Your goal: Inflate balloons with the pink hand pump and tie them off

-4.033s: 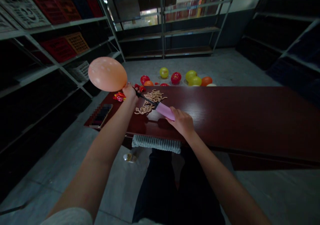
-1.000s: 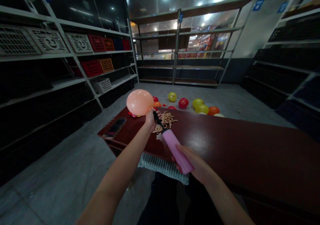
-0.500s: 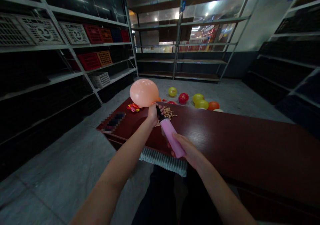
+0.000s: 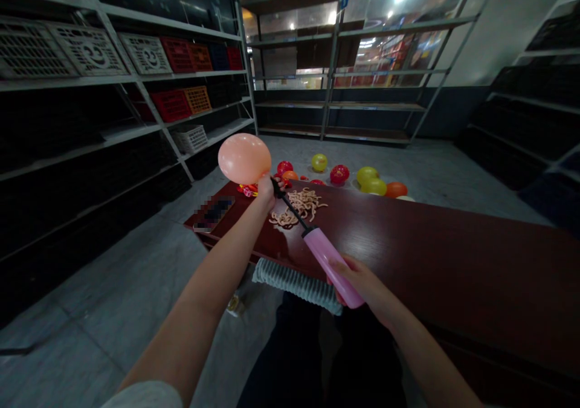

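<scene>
My left hand pinches the neck of an inflated peach balloon onto the black nozzle of a hand pump. The pump's thin black rod is drawn out. My right hand grips the pink pump barrel above the near edge of the dark red table. Just beyond the rod a heap of uninflated peach balloons lies on the table, and some red and yellow ones lie behind my left hand.
A phone lies at the table's left end. Several inflated red, yellow and orange balloons sit on the floor past the table. Metal shelving with plastic crates lines the left side. A grey ribbed cloth hangs under the table edge.
My right hand has pulled the pink barrel back toward me, drawing the black rod out after a push in half a second ago. The balloon stays in my left hand.
</scene>
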`<state>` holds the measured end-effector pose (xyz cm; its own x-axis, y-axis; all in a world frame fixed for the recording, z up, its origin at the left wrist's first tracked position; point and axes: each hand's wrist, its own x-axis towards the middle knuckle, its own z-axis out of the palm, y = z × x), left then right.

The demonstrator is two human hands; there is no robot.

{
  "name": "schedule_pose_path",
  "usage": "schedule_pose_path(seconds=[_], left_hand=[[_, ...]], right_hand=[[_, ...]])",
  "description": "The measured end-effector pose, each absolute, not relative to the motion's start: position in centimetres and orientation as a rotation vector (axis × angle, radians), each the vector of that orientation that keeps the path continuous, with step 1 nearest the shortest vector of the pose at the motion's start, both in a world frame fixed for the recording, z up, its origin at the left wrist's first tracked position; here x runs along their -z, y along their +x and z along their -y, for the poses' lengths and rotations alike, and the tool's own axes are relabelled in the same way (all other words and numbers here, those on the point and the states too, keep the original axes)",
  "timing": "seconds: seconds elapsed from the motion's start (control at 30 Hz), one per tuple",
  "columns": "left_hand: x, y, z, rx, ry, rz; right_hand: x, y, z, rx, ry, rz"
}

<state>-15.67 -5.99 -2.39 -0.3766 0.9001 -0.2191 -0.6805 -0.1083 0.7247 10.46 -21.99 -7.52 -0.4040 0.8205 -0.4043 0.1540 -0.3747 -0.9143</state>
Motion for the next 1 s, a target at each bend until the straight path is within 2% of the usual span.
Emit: schedule_pose_path(seconds=[0.43, 0.6, 0.87, 1.0], left_hand=[[4.1, -8.8, 10.0, -1.578, 0.332, -0.798], [3.7, -7.8, 10.5, -1.648, 0.353, -0.731], [3.1, -9.6, 7.7, -1.682, 0.324, -0.823], [2.5, -12.0, 5.9, -1.771, 0.301, -0.867]], right_hand=[[7.0, 8.6, 19.4, -1.801, -1.349, 1.313], [6.1, 8.1, 18.7, -1.742, -1.362, 1.337], [7.0, 7.2, 17.7, -1.520, -1.385, 1.529], [7.2, 8.7, 17.3, -1.134, -1.503, 1.847]])
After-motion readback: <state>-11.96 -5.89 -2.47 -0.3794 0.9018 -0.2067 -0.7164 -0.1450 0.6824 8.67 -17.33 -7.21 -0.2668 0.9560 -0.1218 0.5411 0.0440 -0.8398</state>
